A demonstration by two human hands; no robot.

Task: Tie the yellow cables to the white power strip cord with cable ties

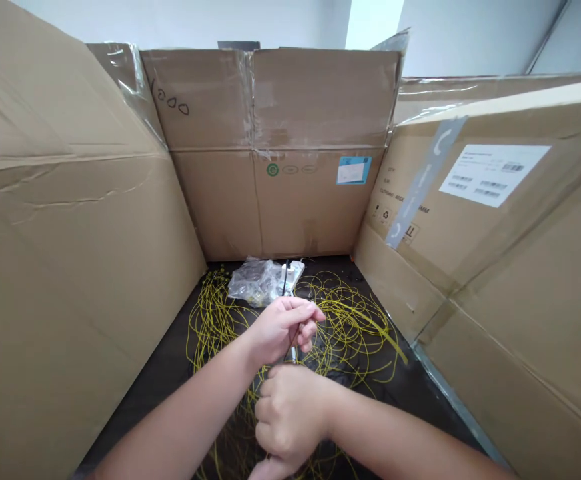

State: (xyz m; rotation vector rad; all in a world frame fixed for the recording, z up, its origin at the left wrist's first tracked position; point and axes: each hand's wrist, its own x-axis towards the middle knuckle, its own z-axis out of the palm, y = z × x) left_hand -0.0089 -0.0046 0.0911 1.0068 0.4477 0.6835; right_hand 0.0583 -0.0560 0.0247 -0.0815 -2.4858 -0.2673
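My left hand [287, 327] is closed in a pinch, thumb against the index finger; whatever is between the fingertips is too small to make out. Just below it, my right hand [293, 417] is wrapped in a fist around a slim tool with a short metal shaft [293, 355]. The fist hides most of that tool, so its kind does not show. A dark cord [285, 279] passes behind my left hand. Thin yellow wires [345, 320] lie in loose coils under and around both hands, with another bunch [207, 320] to the left.
A crumpled clear plastic bag [253, 280] lies beyond my hands, beside a white power strip [295, 272] with a plug. Tall cardboard walls rise at the left [70, 233], back [310, 207] and right [510, 267]. The dark work surface [140, 407] runs between them.
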